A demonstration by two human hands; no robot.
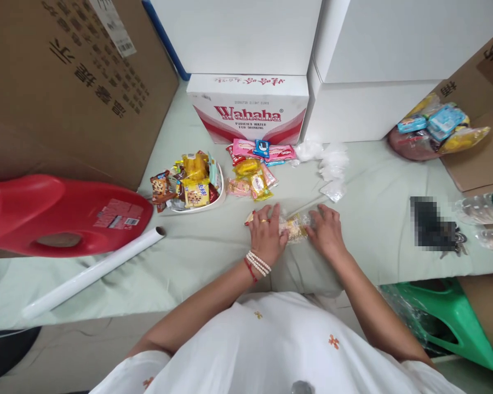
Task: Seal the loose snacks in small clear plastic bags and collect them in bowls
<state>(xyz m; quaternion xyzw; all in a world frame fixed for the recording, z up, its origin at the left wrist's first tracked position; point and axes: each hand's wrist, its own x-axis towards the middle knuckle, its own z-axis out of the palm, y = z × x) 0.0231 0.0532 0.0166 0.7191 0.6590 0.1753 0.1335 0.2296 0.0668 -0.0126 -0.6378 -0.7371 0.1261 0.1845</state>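
Note:
A clear plastic bag with yellowish wrapped snacks [294, 229] lies on the cloth-covered table between my hands. My left hand [268, 234], wearing beaded bracelets, grips the bag's left side with bent fingers. A red and yellow wrapper [250, 218] shows partly from under it. On the other side, my right hand [327, 230] has its fingers closed at the bag's right edge. A thin pale stick [306, 206] lies just beyond the bag. Farther back are several small snack packets [258, 183] in yellow and pink wrappers.
A white basket [207, 207] of snacks stands left of the packets. Clear plastic bags [332, 164] lie at the back right. A Wahaha carton [250, 112] stands behind. A red jug [66, 219] and white tube [102, 269] lie left; a snack-filled bowl [413, 149] stands right.

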